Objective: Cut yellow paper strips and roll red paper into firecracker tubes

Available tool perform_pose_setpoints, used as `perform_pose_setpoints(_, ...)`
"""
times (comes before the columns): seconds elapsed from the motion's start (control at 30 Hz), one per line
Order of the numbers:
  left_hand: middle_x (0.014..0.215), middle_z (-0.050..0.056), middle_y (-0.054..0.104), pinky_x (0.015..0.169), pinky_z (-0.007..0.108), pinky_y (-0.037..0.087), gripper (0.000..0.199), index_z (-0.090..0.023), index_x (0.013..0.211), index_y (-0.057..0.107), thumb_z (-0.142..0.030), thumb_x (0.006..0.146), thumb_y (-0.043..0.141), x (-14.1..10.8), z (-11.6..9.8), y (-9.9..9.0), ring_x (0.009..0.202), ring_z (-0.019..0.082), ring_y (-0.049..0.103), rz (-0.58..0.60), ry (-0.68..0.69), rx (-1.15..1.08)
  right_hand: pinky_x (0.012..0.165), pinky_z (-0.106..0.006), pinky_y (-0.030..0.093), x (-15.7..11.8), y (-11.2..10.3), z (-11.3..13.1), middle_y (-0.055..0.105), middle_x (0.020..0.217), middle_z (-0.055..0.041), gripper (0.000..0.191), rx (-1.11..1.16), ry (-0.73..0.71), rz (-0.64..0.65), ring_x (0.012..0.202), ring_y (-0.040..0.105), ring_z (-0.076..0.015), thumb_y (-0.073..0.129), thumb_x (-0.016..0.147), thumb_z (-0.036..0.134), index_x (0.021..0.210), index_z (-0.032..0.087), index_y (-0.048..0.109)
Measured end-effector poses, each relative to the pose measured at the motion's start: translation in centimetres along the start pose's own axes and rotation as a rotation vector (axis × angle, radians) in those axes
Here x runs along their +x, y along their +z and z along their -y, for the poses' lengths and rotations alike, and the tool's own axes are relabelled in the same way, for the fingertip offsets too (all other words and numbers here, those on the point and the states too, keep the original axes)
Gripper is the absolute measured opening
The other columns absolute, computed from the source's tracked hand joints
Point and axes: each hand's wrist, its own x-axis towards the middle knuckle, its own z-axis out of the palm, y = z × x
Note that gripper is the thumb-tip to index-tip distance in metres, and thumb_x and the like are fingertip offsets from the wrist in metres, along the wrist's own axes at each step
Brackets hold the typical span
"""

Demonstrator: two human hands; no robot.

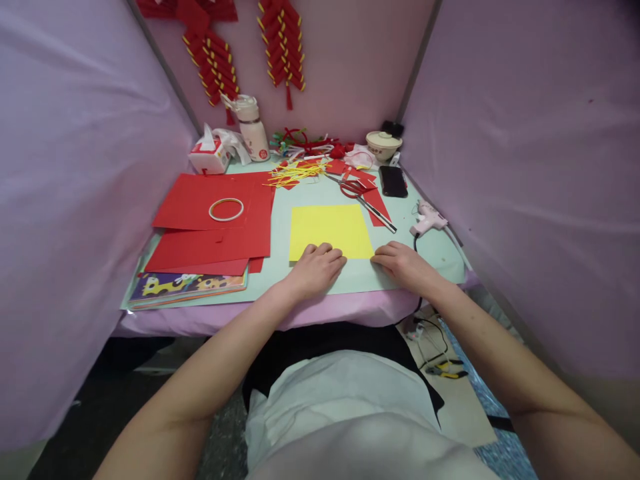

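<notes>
A yellow paper sheet (pixel 330 230) lies flat on the pale green table mat (pixel 260 283), its near edge towards me. My left hand (pixel 320 267) rests on the sheet's near edge, its fingers bent and pressed together. At the sheet's near right corner is my right hand (pixel 397 263), with fingers and thumb drawn together on the paper's corner. The fingertips are small in view.
Red sheets (pixel 195 203) with a tape roll (pixel 226 209) lie left, over a picture book (pixel 190 285). Behind are yellow strips (pixel 295 175), scissors (pixel 353 189), a bottle (pixel 254 133) and a tissue box (pixel 209 159). A phone (pixel 393 182) and glue gun (pixel 429 219) lie right.
</notes>
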Motion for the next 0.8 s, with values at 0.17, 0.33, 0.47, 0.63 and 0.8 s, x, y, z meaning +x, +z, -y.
perform_pose_setpoints(0.17, 0.115, 0.008, 0.065, 0.082, 0.042, 0.032, 0.031, -0.022, 0.119, 0.060, -0.027, 0.104, 0.034, -0.1, -0.1, 0.1, 0.108, 0.027, 0.050, -0.004, -0.002, 0.012, 0.077, -0.038, 0.048, -1.2, -0.2, -0.7, 0.070, 0.095, -0.0116, 0.030, -0.020, 0.024, -0.011, 0.089, 0.057, -0.0249, 0.046, 0.091, 0.005, 0.098, 0.017, 0.072)
perform_pose_setpoints(0.33, 0.113, 0.009, 0.064, 0.082, 0.042, 0.033, 0.030, -0.022, 0.117, 0.061, -0.026, 0.104, 0.034, 0.1, -0.3, 0.0, 0.107, 0.027, 0.050, -0.008, -0.001, 0.007, 0.080, -0.040, 0.049, -0.9, -0.4, 0.0, 0.069, 0.099, -0.0124, 0.035, -0.016, 0.079, -0.169, 0.092, 0.058, -0.0252, 0.044, 0.088, 0.001, 0.102, 0.017, 0.072)
perform_pose_setpoints(0.47, 0.111, 0.010, 0.063, 0.083, 0.043, 0.034, 0.029, -0.020, 0.114, 0.062, -0.025, 0.102, 0.036, 1.1, -0.8, 0.1, 0.108, 0.028, 0.048, -0.007, -0.004, -0.022, 0.085, -0.042, 0.049, 0.6, 0.6, 1.3, 0.068, 0.107, -0.0131, 0.037, 0.055, 0.046, -0.160, 0.099, 0.058, -0.0264, 0.045, 0.090, 0.005, 0.114, 0.019, 0.070)
perform_pose_setpoints(0.63, 0.109, 0.011, 0.061, 0.083, 0.041, 0.035, 0.031, -0.019, 0.109, 0.064, -0.027, 0.103, 0.034, 1.7, -0.6, -0.2, 0.105, 0.027, 0.048, 0.027, 0.008, -0.037, 0.084, -0.041, 0.049, 1.4, 1.9, 1.8, 0.067, 0.102, -0.0123, 0.035, 0.047, 0.061, -0.064, 0.094, 0.057, -0.0258, 0.046, 0.092, 0.007, 0.114, 0.018, 0.070)
perform_pose_setpoints(0.8, 0.102, 0.010, 0.062, 0.080, 0.040, 0.034, 0.033, -0.019, 0.111, 0.065, -0.026, 0.104, 0.033, 0.6, 0.5, -0.6, 0.100, 0.027, 0.048, 0.022, 0.038, -0.049, 0.085, -0.041, 0.050, 1.3, 1.9, 1.6, 0.067, 0.104, -0.0121, 0.035, 0.049, 0.061, -0.057, 0.094, 0.057, -0.0260, 0.045, 0.091, 0.006, 0.112, 0.016, 0.071)
